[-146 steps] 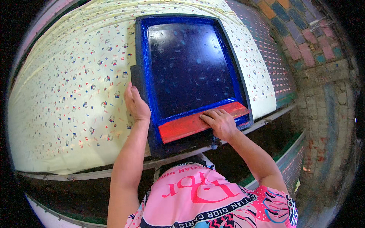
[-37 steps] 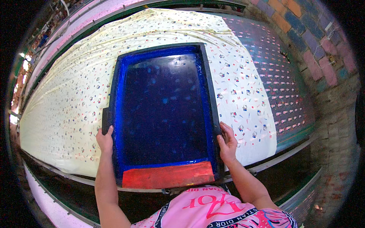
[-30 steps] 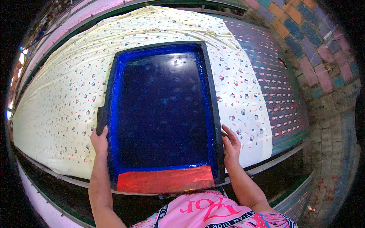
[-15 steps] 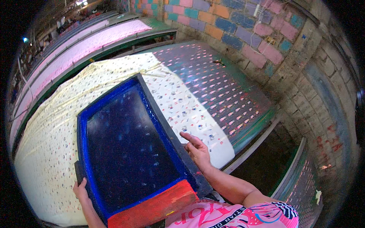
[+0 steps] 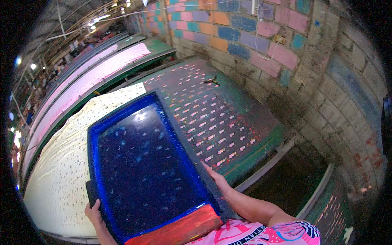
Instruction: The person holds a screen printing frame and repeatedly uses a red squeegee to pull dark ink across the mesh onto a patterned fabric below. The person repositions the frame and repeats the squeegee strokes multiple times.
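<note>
Nearest you: your pink patterned shirt, right up by the red strip across the near end of the blue-bordered screen. Your left hand grips the screen's left rail just below the dark tab, thumb up. Your right hand is at the right rail, fingers stretched along it; can't tell if it's gripping. Screen sits in front of you, angled far-end-left, over pale printed cloth on its left and the dark tabletop with rows of small pink marks on its right. Can't tell if it's touching down. Farther: a pink-covered table, then the painted block wall.
</note>
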{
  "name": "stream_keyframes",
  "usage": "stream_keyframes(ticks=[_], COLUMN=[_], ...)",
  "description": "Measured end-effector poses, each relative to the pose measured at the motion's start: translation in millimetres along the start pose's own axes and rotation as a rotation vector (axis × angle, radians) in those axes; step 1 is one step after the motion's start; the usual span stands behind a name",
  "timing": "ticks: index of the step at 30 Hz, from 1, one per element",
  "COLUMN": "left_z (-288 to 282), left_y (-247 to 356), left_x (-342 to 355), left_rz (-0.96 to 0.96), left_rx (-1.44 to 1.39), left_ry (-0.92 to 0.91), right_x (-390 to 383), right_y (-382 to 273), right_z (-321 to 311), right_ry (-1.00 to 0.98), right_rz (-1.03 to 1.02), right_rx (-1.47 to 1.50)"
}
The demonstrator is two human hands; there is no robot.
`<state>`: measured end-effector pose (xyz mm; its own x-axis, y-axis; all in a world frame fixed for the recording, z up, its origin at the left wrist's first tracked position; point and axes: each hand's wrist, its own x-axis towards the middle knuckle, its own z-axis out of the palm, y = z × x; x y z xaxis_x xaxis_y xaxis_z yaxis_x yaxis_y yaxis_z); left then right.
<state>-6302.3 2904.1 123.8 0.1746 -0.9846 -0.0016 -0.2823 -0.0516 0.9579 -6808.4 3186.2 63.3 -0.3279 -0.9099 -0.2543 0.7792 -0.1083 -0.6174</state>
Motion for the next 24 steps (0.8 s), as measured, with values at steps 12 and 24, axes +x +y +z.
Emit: stream_keyframes(ticks=[12, 24], left_z=[111.4, 253.5], left_y=[65.7, 67.7], left_x=[-74.8, -121.8], left_rz=[0.051, 0.005], left_rx=[-0.042, -0.332], left_ry=[-0.001, -0.031], right_x=[-23.4, -49.2], right_y=[-104.8, -217.3], right_z=[-74.7, -173.0], right_ry=[-0.031, 0.151], right_rz=[-0.056, 0.042], right_rx=[-0.098, -0.010])
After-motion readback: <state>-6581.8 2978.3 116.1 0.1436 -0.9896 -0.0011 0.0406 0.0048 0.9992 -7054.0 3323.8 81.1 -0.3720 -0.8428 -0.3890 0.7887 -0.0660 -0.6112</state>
